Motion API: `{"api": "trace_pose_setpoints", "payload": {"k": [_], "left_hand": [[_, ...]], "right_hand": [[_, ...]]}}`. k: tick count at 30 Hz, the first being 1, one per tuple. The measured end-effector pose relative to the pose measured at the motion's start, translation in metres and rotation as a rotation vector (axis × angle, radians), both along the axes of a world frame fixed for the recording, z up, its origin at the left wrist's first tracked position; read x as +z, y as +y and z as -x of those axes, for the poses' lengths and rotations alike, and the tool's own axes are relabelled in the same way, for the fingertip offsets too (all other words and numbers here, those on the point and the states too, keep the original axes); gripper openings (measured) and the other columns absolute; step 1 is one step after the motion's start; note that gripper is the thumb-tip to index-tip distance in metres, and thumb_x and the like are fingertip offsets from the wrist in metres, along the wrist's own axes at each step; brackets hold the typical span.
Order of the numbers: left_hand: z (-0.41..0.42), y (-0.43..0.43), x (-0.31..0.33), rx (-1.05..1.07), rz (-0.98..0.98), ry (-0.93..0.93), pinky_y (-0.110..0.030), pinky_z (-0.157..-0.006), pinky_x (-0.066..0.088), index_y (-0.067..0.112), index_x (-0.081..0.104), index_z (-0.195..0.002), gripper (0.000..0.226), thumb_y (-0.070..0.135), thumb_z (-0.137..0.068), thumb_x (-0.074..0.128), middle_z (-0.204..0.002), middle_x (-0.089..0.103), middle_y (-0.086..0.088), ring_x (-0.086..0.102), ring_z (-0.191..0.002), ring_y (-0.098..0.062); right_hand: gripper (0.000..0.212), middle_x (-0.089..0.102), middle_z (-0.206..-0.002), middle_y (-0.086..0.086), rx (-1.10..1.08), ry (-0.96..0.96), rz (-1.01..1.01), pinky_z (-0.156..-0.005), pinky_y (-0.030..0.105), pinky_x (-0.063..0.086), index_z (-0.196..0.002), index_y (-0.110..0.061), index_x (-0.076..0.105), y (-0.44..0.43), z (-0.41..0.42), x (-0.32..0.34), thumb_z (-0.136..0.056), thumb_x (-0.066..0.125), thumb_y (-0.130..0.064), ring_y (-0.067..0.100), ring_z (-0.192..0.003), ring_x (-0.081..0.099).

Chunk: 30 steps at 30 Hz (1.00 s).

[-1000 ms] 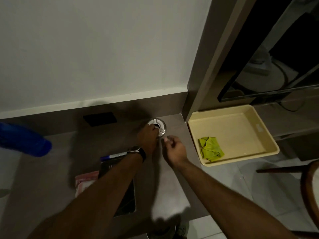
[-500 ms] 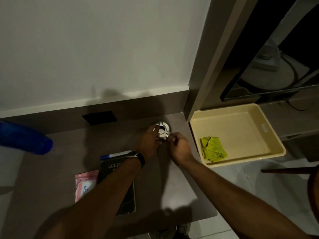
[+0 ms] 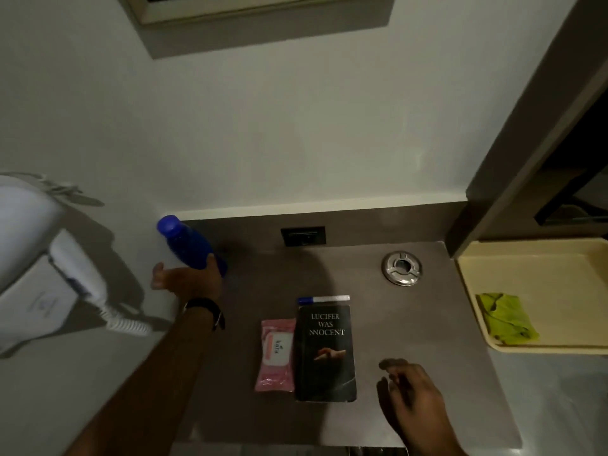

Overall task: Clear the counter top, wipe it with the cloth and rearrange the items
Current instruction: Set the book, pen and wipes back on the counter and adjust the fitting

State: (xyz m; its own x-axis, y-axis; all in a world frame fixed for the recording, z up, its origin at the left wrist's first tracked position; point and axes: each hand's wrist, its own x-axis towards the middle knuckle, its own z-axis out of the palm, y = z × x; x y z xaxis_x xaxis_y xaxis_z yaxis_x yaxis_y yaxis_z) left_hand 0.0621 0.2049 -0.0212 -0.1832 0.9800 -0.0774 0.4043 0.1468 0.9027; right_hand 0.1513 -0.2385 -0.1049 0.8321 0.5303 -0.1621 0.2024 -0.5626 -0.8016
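A blue bottle (image 3: 184,240) stands at the back left of the brown counter top (image 3: 424,327). My left hand (image 3: 192,279) is at its base, fingers touching it and thumb spread away. My right hand (image 3: 413,391) hovers empty over the counter's front right, fingers loosely apart. A silver ashtray (image 3: 401,268) sits at the back right. A black book (image 3: 325,357) lies in the middle, with a pink wipes pack (image 3: 276,355) along its left side and a blue-capped pen (image 3: 324,299) above it. The green cloth (image 3: 506,319) lies in a cream tray (image 3: 526,255) to the right.
A white wall-mounted hair dryer (image 3: 75,281) with a coiled cord hangs at the left. A dark socket plate (image 3: 303,236) is set in the back panel. A dark cabinet frame (image 3: 513,153) rises at the right, beside the tray.
Both hands have left the silver ashtray. My left hand moved left to the blue bottle and my right hand drew back to the counter's front. The view swung left and up.
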Motion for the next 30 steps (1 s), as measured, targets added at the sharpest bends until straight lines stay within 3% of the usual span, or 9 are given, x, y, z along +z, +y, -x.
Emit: {"api": "trace_pose_setpoints", "payload": {"k": [2, 5, 7, 12, 15, 17, 20, 25, 30], "left_hand": [[0.003, 0.015, 0.002, -0.025, 0.061, -0.050, -0.043, -0.120, 0.038, 0.021, 0.011, -0.156, 0.112, 0.027, -0.073, 0.086, -0.162, 0.020, -0.009, 0.040, -0.145, -0.027], [-0.001, 0.036, 0.004, -0.104, 0.053, 0.061, -0.051, -0.106, 0.052, 0.014, 0.036, -0.146, 0.098, 0.040, -0.068, 0.089, -0.146, 0.052, -0.010, 0.059, -0.128, -0.032], [-0.004, 0.044, 0.005, -0.104, 0.060, 0.070, -0.052, -0.103, 0.054, 0.016, 0.040, -0.141, 0.091, 0.041, -0.068, 0.088, -0.138, 0.059, -0.009, 0.063, -0.123, -0.031], [-0.006, 0.061, 0.006, -0.100, 0.103, 0.046, -0.055, -0.101, 0.054, 0.020, 0.036, -0.139, 0.081, 0.037, -0.075, 0.083, -0.132, 0.062, -0.009, 0.065, -0.116, -0.032], [-0.002, 0.069, 0.008, -0.173, 0.060, 0.158, -0.050, -0.095, 0.055, 0.018, 0.041, -0.132, 0.074, 0.043, -0.075, 0.080, -0.116, 0.063, -0.008, 0.066, -0.108, -0.033], [-0.001, 0.061, 0.005, -0.264, -0.024, 0.241, -0.043, -0.087, 0.053, 0.017, 0.045, -0.130, 0.071, 0.043, -0.074, 0.080, -0.115, 0.066, -0.011, 0.067, -0.106, -0.035], [-0.011, 0.033, -0.003, -0.401, -0.132, 0.254, -0.043, -0.089, 0.056, 0.019, 0.048, -0.131, 0.070, 0.043, -0.074, 0.082, -0.114, 0.070, -0.009, 0.069, -0.099, -0.027], [-0.050, -0.025, -0.007, -0.727, -0.098, 0.160, -0.034, -0.082, 0.053, 0.029, 0.049, -0.121, 0.059, 0.033, -0.074, 0.085, -0.093, 0.064, 0.013, 0.063, -0.081, -0.002], [-0.090, -0.071, -0.006, -0.803, -0.228, 0.227, -0.034, -0.082, 0.057, 0.018, 0.053, -0.124, 0.068, 0.036, -0.069, 0.089, -0.100, 0.067, 0.008, 0.064, -0.087, -0.014]], "right_hand": [[0.033, 0.067, -0.118, -0.025, -0.025, -0.007, -0.026, -0.096, 0.029, 0.057, -0.103, -0.044, 0.066, 0.013, 0.006, 0.002, -0.089, 0.070, -0.015, -0.004, -0.105, 0.067], [0.035, 0.067, -0.117, -0.024, 0.013, -0.020, -0.027, -0.098, 0.025, 0.055, -0.105, -0.042, 0.067, 0.023, 0.013, 0.003, -0.090, 0.068, -0.010, -0.004, -0.108, 0.067], [0.036, 0.067, -0.117, -0.024, 0.020, -0.024, -0.010, -0.100, 0.024, 0.054, -0.107, -0.041, 0.068, 0.020, 0.015, 0.003, -0.091, 0.067, -0.008, -0.004, -0.109, 0.066], [0.035, 0.067, -0.111, -0.026, -0.037, -0.080, 0.075, -0.095, 0.021, 0.052, -0.104, -0.041, 0.072, 0.001, 0.020, -0.004, -0.088, 0.072, -0.009, 0.001, -0.106, 0.066], [0.047, 0.070, -0.100, -0.019, -0.101, -0.156, 0.118, -0.086, 0.021, 0.048, -0.094, -0.039, 0.070, -0.015, 0.028, -0.013, -0.076, 0.080, 0.004, 0.016, -0.097, 0.066], [0.054, 0.069, -0.098, -0.020, -0.131, -0.165, 0.145, -0.083, 0.024, 0.049, -0.092, -0.041, 0.067, -0.025, 0.032, -0.015, -0.073, 0.081, 0.006, 0.018, -0.093, 0.066], [0.058, 0.062, -0.100, -0.032, -0.124, -0.169, 0.142, -0.082, 0.028, 0.050, -0.093, -0.047, 0.061, -0.034, 0.033, -0.017, -0.073, 0.080, 0.004, 0.010, -0.094, 0.064], [0.045, 0.058, -0.103, -0.041, -0.091, -0.155, 0.142, -0.085, 0.021, 0.048, -0.094, -0.048, 0.063, -0.034, 0.017, -0.012, -0.083, 0.074, -0.006, -0.014, -0.106, 0.051], [0.044, 0.059, -0.101, -0.038, -0.074, -0.178, 0.118, -0.086, 0.020, 0.047, -0.092, -0.052, 0.060, -0.014, -0.002, 0.000, -0.088, 0.071, -0.010, -0.011, -0.102, 0.053]]}}
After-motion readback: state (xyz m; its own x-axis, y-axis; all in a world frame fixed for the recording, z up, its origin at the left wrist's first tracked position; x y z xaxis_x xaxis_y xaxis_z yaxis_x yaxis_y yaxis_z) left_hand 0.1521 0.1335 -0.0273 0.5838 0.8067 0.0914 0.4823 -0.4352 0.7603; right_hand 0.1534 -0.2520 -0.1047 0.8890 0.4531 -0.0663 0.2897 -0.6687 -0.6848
